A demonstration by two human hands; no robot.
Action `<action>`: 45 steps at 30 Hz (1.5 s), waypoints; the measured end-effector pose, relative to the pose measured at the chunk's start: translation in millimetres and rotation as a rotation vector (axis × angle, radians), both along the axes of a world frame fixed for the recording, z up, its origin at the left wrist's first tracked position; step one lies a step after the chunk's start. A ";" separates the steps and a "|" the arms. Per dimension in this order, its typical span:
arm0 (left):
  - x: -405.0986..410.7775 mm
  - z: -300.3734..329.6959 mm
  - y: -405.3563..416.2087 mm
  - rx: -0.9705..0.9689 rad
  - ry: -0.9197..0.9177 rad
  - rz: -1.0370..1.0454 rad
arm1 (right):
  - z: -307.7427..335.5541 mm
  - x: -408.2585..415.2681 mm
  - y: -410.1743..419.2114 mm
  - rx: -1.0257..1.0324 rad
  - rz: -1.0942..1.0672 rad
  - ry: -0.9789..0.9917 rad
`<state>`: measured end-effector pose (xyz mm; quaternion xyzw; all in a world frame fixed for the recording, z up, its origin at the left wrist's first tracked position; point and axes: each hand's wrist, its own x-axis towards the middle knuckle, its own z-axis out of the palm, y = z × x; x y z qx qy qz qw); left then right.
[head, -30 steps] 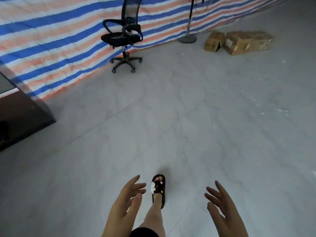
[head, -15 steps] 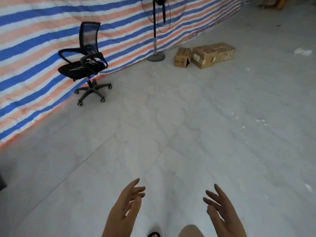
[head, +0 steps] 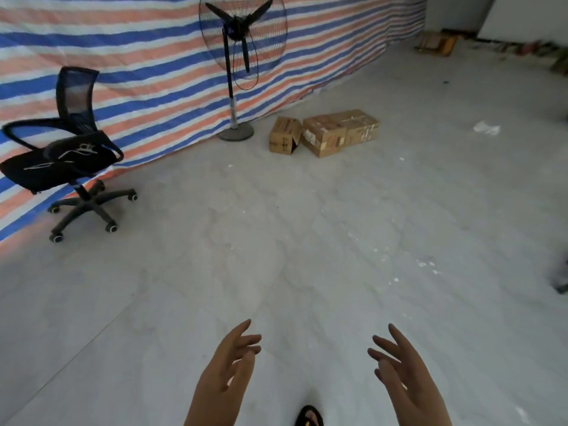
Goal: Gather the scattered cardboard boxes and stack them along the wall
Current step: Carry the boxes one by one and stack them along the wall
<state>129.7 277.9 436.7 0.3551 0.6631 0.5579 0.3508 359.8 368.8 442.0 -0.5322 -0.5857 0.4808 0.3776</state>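
Both hands empty. My left hand [head: 226, 372] and right hand [head: 402, 368] sit at the bottom centre of the frame, fingers spread and relaxed, palms facing each other, touching nothing. Toe of my sandal [head: 309, 417] shows at the bottom edge between them.

Bare grey floor [head: 292, 241] fills the middle of the frame. Office chair [head: 66, 158] at centre left, against the striped tarp wall [head: 138, 56].

Cardboard boxes [head: 324, 133] are above centre, well apart from my hands, just right of the standing fan [head: 235, 66] base and near the tarp. Looks like three on the floor, touching side by side: a small one on the left, its flap open toward the next, and two taped ones to its right.

Handling guess: corrugated, stiff enough at edges, panels may flex. Weight unknown; taped ones could be full. I'd grip two opposite sides low, palms flat, avoiding the loose flap. Tape patches may be slick.

More brown items in the far upper right, too blurred to call.
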 end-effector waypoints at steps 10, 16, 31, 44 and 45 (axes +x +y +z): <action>12.2 -8.8 196.6 -0.078 0.007 -0.088 | -21.1 13.5 172.7 -0.135 -0.059 -0.013; -6.9 -16.9 351.6 -0.077 -0.011 -0.128 | -28.1 -0.9 316.9 -0.100 -0.091 -0.013; -67.8 6.1 702.4 -0.099 0.052 -0.172 | -14.0 -46.3 666.4 -0.075 -0.151 0.060; -36.8 11.4 1040.2 -0.047 0.076 -0.031 | 8.5 -21.4 1043.2 0.022 0.008 0.003; -36.4 11.3 1060.2 -0.052 0.078 -0.026 | 8.3 -22.8 1065.9 0.013 0.031 -0.003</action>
